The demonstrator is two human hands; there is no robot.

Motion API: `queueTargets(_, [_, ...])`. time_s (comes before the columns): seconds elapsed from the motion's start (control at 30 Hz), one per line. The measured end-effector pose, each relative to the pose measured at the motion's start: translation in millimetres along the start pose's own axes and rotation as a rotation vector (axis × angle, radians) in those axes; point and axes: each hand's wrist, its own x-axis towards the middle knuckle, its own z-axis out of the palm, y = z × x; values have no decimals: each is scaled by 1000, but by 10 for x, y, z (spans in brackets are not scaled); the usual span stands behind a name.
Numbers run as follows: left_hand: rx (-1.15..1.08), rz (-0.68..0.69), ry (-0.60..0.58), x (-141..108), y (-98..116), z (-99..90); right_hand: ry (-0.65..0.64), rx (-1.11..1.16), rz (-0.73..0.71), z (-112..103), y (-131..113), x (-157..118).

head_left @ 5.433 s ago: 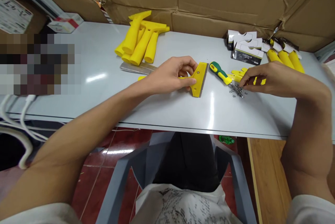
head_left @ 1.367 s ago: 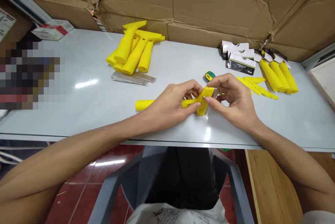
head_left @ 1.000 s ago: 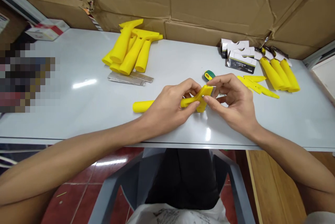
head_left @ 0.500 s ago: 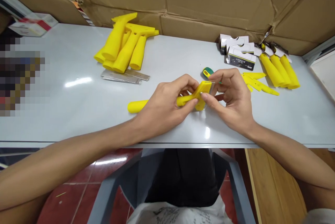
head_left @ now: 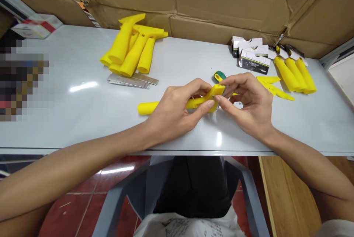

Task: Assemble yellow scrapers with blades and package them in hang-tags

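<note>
My left hand (head_left: 181, 109) is closed around the neck of a yellow plastic scraper (head_left: 148, 108), its round handle pointing left over the table. The fingers of my right hand (head_left: 246, 106) close on the wide head of the same scraper. My right thumb tip lies by a small screw spot on the head, while the index finger touches its upper corner. A thin metal blade edge shows at the head, mostly hidden by my fingers. Behind my right hand lies a green and yellow screwdriver (head_left: 219, 76), partly covered. A tiny ring-like piece (head_left: 240, 103) shows beside my right fingers.
Several yellow scraper handles (head_left: 132, 50) are piled at the back left, with flat metal blades (head_left: 128, 81) before them. At the right are printed cards (head_left: 253, 61), carded scrapers (head_left: 294, 74) and flat yellow pieces (head_left: 276, 90). Cardboard (head_left: 204, 4) lines the table's back.
The scraper has tilted a little, and its handle end has shifted slightly right and up. My right hand has moved slightly right, its fingers still at the head.
</note>
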Motion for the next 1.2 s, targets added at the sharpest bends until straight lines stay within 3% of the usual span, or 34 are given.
queueTargets(0.23, [24, -46, 25, 32, -37, 10, -28, 33, -68, -8, 24, 2])
queueTargets(0.67, [58, -95, -41, 60, 7, -52, -63, 56, -90, -7, 42, -3])
queueTargets(1.2, [124, 55, 18, 53, -32, -19, -82, 68, -79, 2, 42, 4])
